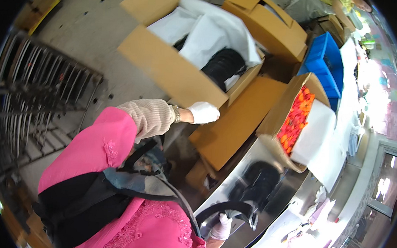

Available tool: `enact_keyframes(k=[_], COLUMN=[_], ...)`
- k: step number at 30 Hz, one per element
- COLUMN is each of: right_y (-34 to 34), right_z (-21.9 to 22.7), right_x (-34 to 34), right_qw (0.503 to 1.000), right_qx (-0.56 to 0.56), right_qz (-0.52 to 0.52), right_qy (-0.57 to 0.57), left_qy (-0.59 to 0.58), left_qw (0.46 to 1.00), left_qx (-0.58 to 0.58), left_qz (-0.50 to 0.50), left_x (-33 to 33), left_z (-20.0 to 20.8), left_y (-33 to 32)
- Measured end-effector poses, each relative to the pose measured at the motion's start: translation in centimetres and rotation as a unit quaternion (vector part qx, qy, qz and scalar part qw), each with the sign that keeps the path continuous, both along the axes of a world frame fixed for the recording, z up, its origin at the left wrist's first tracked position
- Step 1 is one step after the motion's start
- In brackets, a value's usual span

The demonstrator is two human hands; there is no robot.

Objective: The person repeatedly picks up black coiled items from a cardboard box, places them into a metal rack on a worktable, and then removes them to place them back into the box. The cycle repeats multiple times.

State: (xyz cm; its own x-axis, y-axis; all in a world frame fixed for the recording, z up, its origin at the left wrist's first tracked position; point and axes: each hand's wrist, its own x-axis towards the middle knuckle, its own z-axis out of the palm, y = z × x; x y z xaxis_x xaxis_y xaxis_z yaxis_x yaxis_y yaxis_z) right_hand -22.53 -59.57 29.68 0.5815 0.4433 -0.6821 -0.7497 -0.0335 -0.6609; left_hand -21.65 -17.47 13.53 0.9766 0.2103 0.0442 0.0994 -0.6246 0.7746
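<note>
Mid-frame, my left hand (pixel 204 113) was beside the open carton (pixel 174 69), finger state unclear. Lower centre, my right hand (pixel 221 227) pinched a black band (pixel 219 208).

Floor (pixel 106 23): grey, dotted with dark specks
Rack (pixel 62 72): metal bars, at left
Surface (pixel 250 158): shiny metal
Window (pixel 361 234): framed panes, lower right
Light (pixel 378 100): white glare, right side

No lettering, label or number can be read here.
</note>
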Motion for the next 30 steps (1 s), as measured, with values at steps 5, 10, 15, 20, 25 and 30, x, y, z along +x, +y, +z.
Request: enact_keyframes(k=[5,10,15,20,25,30], right_y=[14.1,23.7,32.2,45.1,57.3,61.1], right_z=[-0.7,-4.7,-7.5,-12.2,-17.6,-21.8], right_x=[4.2,7.5,13.0,22.9,31.2,36.4], right_qw=[0.998,0.995,0.989,0.818,0.622,0.476], right_qx=[0.019,-0.020,-0.133,-0.225,-0.255,-0.374], right_qz=[-0.060,0.007,0.067,0.286,0.333,0.449], right_qy=[0.010,0.095,-0.014,-0.445,-0.661,-0.657], left_qy=[0.076,0.015,0.169,0.141,-0.008,0.008], left_qw=[0.990,0.970,0.964,0.983,0.978,0.979], left_qx=[0.008,0.179,0.192,0.074,-0.001,0.048], left_qz=[0.115,0.162,0.070,0.092,0.207,0.196], left_x=[14.5,25.7,29.9,30.9,29.6,27.4], left_z=[-5.2,-12.0,-15.8,-18.1,-20.5,-19.0], left_y=[12.4,20.4,23.4,23.5,21.7,20.4])
